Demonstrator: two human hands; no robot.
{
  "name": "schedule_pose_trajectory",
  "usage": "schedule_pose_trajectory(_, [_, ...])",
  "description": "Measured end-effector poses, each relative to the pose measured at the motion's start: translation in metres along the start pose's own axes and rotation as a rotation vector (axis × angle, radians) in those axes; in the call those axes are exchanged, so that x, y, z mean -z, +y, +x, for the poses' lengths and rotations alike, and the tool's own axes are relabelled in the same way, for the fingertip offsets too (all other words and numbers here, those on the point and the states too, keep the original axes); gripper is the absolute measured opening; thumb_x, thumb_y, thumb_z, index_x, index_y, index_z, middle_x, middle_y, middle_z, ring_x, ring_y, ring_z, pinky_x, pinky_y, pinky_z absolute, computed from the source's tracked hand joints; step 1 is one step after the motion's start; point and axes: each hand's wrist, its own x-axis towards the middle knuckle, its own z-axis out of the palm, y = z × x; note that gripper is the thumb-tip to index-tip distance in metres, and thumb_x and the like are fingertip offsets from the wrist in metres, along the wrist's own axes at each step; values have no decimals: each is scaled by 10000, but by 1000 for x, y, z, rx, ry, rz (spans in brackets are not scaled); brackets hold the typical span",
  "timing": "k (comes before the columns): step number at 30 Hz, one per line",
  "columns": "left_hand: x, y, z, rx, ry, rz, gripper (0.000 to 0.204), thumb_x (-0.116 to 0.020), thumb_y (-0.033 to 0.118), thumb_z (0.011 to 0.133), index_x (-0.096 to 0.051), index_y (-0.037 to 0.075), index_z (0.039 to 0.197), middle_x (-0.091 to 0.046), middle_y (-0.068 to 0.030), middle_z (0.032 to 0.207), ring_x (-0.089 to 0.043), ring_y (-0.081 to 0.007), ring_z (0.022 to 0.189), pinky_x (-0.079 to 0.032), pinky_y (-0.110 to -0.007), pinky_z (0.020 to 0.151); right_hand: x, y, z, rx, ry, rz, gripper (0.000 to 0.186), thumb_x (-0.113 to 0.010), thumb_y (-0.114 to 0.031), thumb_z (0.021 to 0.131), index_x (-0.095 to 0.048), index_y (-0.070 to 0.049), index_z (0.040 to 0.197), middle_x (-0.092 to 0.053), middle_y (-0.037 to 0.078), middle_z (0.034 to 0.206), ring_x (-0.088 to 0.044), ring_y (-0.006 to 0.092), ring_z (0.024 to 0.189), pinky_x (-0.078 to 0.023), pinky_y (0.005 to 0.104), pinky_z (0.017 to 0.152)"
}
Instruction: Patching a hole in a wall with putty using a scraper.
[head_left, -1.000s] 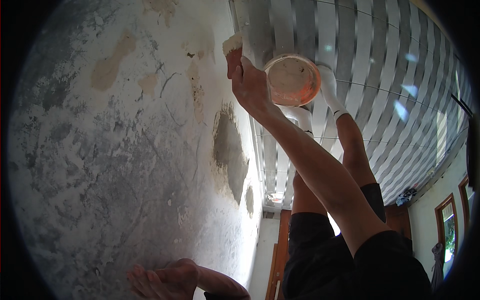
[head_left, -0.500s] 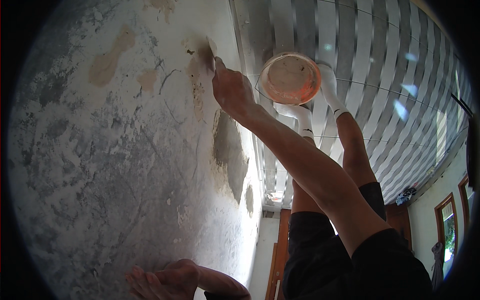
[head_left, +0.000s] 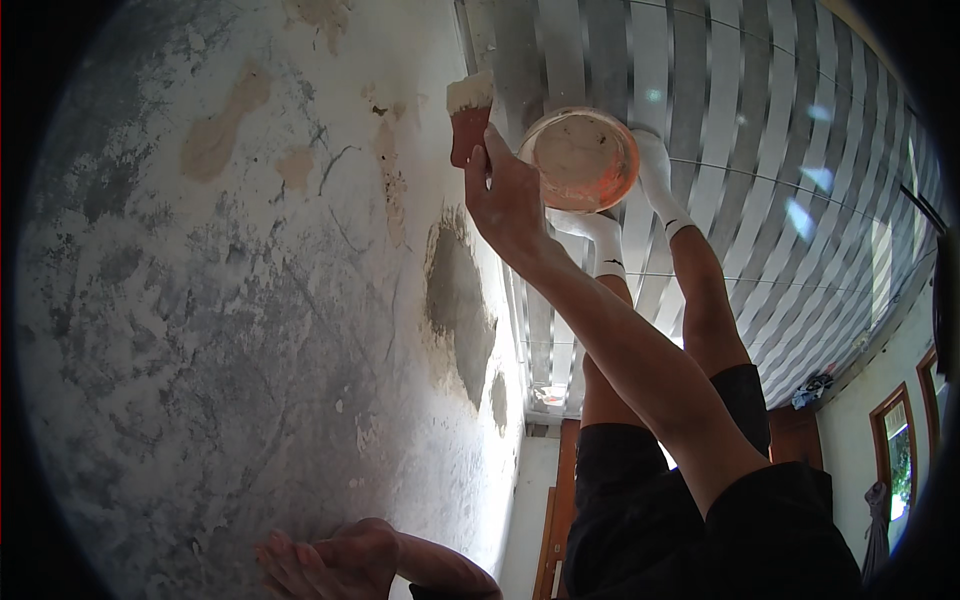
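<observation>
In my right hand (head_left: 508, 200) is a reddish-brown putty knife (head_left: 468, 135), gripped between thumb and fingers. Pale putty (head_left: 470, 92) coats its far end. It is held in front of the patchy grey-white wall (head_left: 280, 350), near the line where wall and floor meet. Beside that hand, to the right, a round orange bucket (head_left: 625, 165) holds beige putty (head_left: 580, 148). My left hand (head_left: 335, 562) is low at the left by the wall, its fingers stretched out and holding nothing; whether it touches the wall I cannot tell.
Beige patches (head_left: 228, 120) and a bare grey patch (head_left: 458, 305) mark the wall. My feet in white socks (head_left: 655, 180) stand right by the bucket on the grey-and-white striped floor (head_left: 760, 140). A wooden-framed window (head_left: 893, 445) is at the far right.
My right hand has drawn the putty knife off the wall and rightward toward the bucket, turning it so its putty-coated face shows. My left hand has barely moved.
</observation>
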Motion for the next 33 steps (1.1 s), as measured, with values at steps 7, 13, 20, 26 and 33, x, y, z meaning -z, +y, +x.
schedule_pose_trajectory(7, [-1,5,3,19,5,18,171,-485,76,974,-608,-39,1009,-695,-193,998,-685,-306,961,-419,-407,991,-16,-2,28,3,-124,-156,237,-466,-99,898,-509,21,1098,-624,263,730,-633,435,721,-489,533,687])
schedule_pose_trajectory(13, [3,2,-1,36,-51,76,166,-480,67,977,-606,-36,1012,-696,-185,1007,-683,-300,975,-416,-411,1005,-21,-2,10,170,6,-38,241,-446,-168,966,-538,4,1107,-594,279,683,-613,454,661,-473,518,577])
schedule_pose_trajectory(20, [3,4,3,39,-48,45,151,-492,60,972,-610,-30,1001,-697,-180,1010,-682,-300,978,-414,-418,1011,-25,-3,14,90,-210,-216,459,-467,-101,878,-430,38,1314,-650,231,828,-641,412,755,-501,501,721])
schedule_pose_trajectory(26, [3,3,0,22,-58,44,151,-489,51,972,-613,-28,1008,-697,-175,1008,-679,-299,988,-403,-415,1016,-20,7,12,99,21,-70,307,-452,-126,937,-483,12,1210,-620,255,720,-621,444,683,-483,534,614])
schedule_pose_trajectory(33, [2,5,1,64,-44,54,146,-495,48,967,-615,-22,1013,-696,-172,1017,-678,-296,991,-408,-402,1006,-32,3,19,176,-21,-115,237,-464,-144,935,-499,-6,1124,-613,270,718,-618,453,699,-483,550,639])
